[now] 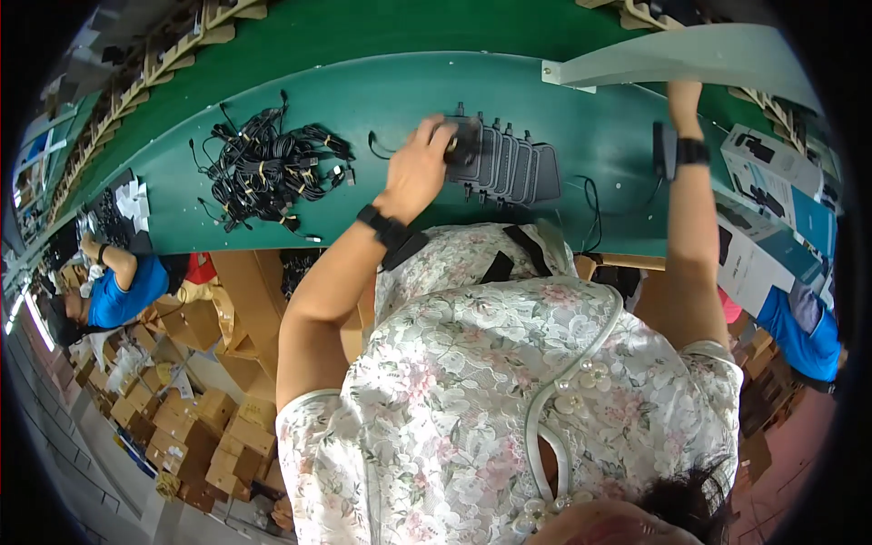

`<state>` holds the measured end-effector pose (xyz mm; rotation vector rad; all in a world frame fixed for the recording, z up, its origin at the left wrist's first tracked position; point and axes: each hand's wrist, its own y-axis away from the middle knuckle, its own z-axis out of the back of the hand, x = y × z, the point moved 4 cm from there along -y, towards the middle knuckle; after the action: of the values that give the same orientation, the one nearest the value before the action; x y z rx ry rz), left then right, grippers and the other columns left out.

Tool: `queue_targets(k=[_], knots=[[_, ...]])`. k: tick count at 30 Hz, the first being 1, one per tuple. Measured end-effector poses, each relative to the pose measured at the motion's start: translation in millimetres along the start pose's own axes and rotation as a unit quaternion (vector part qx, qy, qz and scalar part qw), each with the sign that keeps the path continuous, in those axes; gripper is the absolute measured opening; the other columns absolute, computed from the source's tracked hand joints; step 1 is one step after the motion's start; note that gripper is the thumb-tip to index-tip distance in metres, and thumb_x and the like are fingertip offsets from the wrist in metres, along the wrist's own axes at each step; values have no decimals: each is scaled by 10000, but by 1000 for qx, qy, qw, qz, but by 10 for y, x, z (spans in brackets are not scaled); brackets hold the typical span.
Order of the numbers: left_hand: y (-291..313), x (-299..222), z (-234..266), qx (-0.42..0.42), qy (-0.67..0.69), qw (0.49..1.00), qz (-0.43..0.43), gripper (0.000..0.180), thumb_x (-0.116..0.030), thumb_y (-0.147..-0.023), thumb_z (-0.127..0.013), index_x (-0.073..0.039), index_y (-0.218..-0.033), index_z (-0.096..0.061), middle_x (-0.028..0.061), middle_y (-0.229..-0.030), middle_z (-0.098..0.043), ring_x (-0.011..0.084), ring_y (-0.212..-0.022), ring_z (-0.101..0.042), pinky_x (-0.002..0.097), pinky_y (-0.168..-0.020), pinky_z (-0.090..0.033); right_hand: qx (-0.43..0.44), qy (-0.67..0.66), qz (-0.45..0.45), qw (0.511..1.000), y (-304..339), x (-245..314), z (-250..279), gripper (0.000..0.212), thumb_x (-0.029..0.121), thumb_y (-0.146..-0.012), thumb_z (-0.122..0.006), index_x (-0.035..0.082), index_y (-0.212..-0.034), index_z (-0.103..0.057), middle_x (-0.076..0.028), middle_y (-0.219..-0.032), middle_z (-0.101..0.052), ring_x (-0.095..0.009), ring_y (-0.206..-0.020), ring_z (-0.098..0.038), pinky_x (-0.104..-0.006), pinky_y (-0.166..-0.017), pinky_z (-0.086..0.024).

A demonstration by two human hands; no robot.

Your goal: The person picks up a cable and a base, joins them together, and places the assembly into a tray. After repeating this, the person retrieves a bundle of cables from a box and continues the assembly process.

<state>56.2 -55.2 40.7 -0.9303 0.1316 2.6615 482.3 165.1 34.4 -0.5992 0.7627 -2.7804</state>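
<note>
My left hand [420, 163] is closed on a small dark coiled cable [461, 143], blurred by motion, at the left end of a row of flat black devices [513, 163]. A thin black lead with a plug end [374, 141] curves out to the left of my fingers. The black devices stand close together, with small knobs along their edges. My right hand [684, 98] reaches to the far right of the green table, under a pale curved panel [690, 65] that hides its fingers. Whether it holds anything cannot be seen.
A heap of tied black cables [272, 163] lies on the green table [381, 95] at left. Product boxes [772, 200] stand at right. Both wrists wear black bands with attached units. People in blue [132, 286] are at both sides; cardboard boxes [186, 436] fill the lower left.
</note>
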Motion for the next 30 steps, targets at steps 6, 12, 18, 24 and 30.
queue_targets(k=[6,12,18,24,30], knots=[[-502,392,-363,150,-92,978,109,579,-288,-665,-732,-72,-1128,-460,127,-1065,-546,330,-873,-576,390,-699,-475,120,-209,-193,951,1200,1062,142,177,162,-877,-517,10,-933,-589,-65,-791,-588,-130,-726,-538,-253,-667,-443],[-462,806,-420,139,-5,985,102,499,-291,-696,-716,-67,-1078,-485,119,-881,-596,292,-793,-592,364,-676,-476,227,-321,-263,881,1657,1807,74,198,162,-882,-520,35,-1030,-558,-25,-852,-584,-95,-756,-527,-225,-685,-432],[-325,422,-25,28,438,857,270,338,-241,-769,-672,-54,-980,-485,74,-778,-591,144,-612,-575,265,-483,-446,404,-418,-270,768,1737,2429,-13,239,162,-875,-534,15,-1064,-524,-22,-896,-585,-85,-810,-525,-232,-707,-439],[-254,-3,-174,41,520,825,217,263,-191,-804,-637,-37,-911,-453,24,-721,-540,92,-534,-543,225,-423,-406,222,-579,-371,691,1629,2538,69,202,160,-844,-586,49,-1000,-520,28,-820,-548,-56,-772,-488,-198,-677,-403],[-116,142,-349,6,435,874,217,230,-125,-831,-592,-2,-951,-440,30,-731,-549,102,-545,-552,218,-461,-425,-93,-399,-392,824,1592,928,437,145,98,-811,-626,82,-895,-508,79,-699,-439,-30,-681,-426,-174,-647,-357]])
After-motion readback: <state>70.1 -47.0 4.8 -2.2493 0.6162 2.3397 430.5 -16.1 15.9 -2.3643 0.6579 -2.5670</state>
